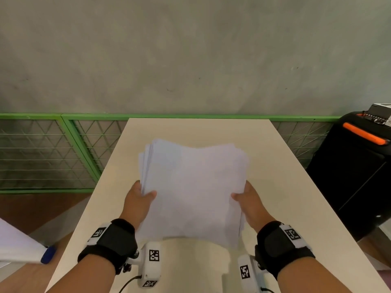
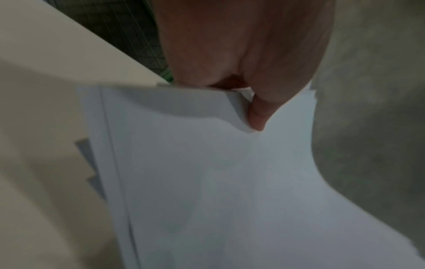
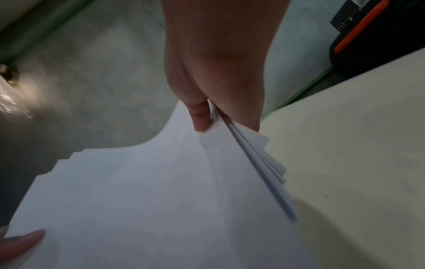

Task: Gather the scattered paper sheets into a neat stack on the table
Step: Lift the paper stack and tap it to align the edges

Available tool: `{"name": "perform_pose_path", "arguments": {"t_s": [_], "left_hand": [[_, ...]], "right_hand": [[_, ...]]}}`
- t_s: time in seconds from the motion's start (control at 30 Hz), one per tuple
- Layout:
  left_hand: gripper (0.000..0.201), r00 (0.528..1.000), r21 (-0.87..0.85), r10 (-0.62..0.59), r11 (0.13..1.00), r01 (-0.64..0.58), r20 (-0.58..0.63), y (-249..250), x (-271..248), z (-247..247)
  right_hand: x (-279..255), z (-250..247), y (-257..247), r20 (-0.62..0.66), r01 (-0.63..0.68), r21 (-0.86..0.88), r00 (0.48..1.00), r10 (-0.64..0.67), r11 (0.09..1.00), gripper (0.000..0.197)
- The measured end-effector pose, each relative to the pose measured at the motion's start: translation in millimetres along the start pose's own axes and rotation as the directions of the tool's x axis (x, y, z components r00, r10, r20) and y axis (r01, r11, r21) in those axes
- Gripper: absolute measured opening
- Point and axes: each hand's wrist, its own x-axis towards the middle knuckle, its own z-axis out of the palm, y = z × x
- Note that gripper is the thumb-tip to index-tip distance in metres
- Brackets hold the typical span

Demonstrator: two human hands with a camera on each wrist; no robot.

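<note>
Nearest the camera, both forearms reach forward over the near edge of the beige table (image 1: 285, 166), each wrist wrapped in a black strap carrying a white marker-tagged camera unit. Just beyond them the left hand (image 1: 137, 199) and the right hand (image 1: 250, 203) grip opposite side edges of the paper sheets (image 1: 194, 187), each with its thumb lying on the top sheet and its fingers hidden beneath. The left wrist view shows the left thumb (image 2: 258, 112) pressing the top sheet down into a dip at the edge; the right wrist view shows the right thumb (image 3: 201, 118) pinching the bundle, with the sheet edges fanned out in steps on that side. The sheets are gathered into one bundle held over the middle of the table, sagging between the hands and casting a shadow on the surface below; whether any part touches the table cannot be told. On the left side the edges are staggered too, so the bundle is not squared. To the far right stands a black case (image 1: 355, 172) with an orange handle. Beyond the table runs a green mesh railing (image 1: 69, 149), and behind it a grey wall (image 1: 190, 49).
</note>
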Motion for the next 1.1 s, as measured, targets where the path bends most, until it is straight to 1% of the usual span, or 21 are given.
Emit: {"name": "perform_pose_path", "arguments": {"t_s": [0.03, 0.17, 0.27, 0.37, 0.47, 0.53, 0.63, 0.77, 0.9, 0.97, 1.03, 1.07, 1.1], "left_hand": [[0.011, 0.999, -0.026, 0.030, 0.999, -0.031, -0.023, 8, 0, -1], [0.009, 0.986, -0.121, 0.141, 0.981, -0.151, -0.092, 28, -6, -2], [0.016, 0.979, -0.147, 0.173, 0.971, -0.188, -0.104, 31, -13, -1], [0.026, 0.980, -0.196, 0.179, 0.962, -0.192, -0.082, 27, -15, 0], [0.035, 0.983, -0.244, 0.166, 0.953, -0.180, -0.076, 23, -14, 2], [0.036, 0.984, -0.271, 0.162, 0.946, -0.178, -0.079, 20, -12, 2], [0.044, 0.982, -0.290, 0.171, 0.938, -0.188, -0.082, 17, -8, 0], [0.051, 0.980, -0.327, 0.190, 0.924, -0.200, -0.062, 20, -10, -2], [0.050, 0.966, -0.359, 0.248, 0.898, -0.256, -0.069, 24, -13, -3], [0.049, 0.954, -0.367, 0.285, 0.881, -0.298, -0.089, 28, -12, -4], [0.039, 0.950, -0.375, 0.290, 0.873, -0.313, -0.118, 29, -7, -3], [0.032, 0.951, -0.370, 0.284, 0.876, -0.310, -0.125, 30, -5, -3], [0.030, 0.951, -0.363, 0.282, 0.879, -0.309, -0.126, 29, -3, -2]], "right_hand": [[-2, -1, -9, -0.021, 0.044, 0.030, 0.999, -0.044, 0.999, 0.053], [-13, -6, -30, -0.082, 0.175, 0.162, 0.983, -0.163, 0.971, 0.053], [-18, -8, -31, -0.087, 0.242, 0.167, 0.969, -0.230, 0.956, 0.049], [-21, -11, -30, -0.099, 0.289, 0.171, 0.956, -0.276, 0.942, 0.043], [-22, -15, -27, -0.079, 0.311, 0.196, 0.950, -0.301, 0.930, 0.037], [-21, -16, -24, -0.063, 0.307, 0.204, 0.952, -0.300, 0.930, 0.037], [-19, -14, -24, -0.034, 0.294, 0.146, 0.956, -0.292, 0.945, 0.030], [-18, -8, -27, -0.052, 0.290, 0.125, 0.957, -0.285, 0.949, 0.036], [-18, -4, -34, -0.099, 0.337, 0.133, 0.940, -0.325, 0.932, 0.034], [-18, -5, -39, -0.112, 0.369, 0.150, 0.928, -0.355, 0.917, 0.030], [-16, -7, -42, -0.100, 0.375, 0.172, 0.927, -0.362, 0.911, 0.023], [-15, -8, -42, -0.093, 0.364, 0.177, 0.931, -0.353, 0.914, 0.024], [-13, -9, -40, -0.087, 0.353, 0.186, 0.936, -0.342, 0.917, 0.028]]}}
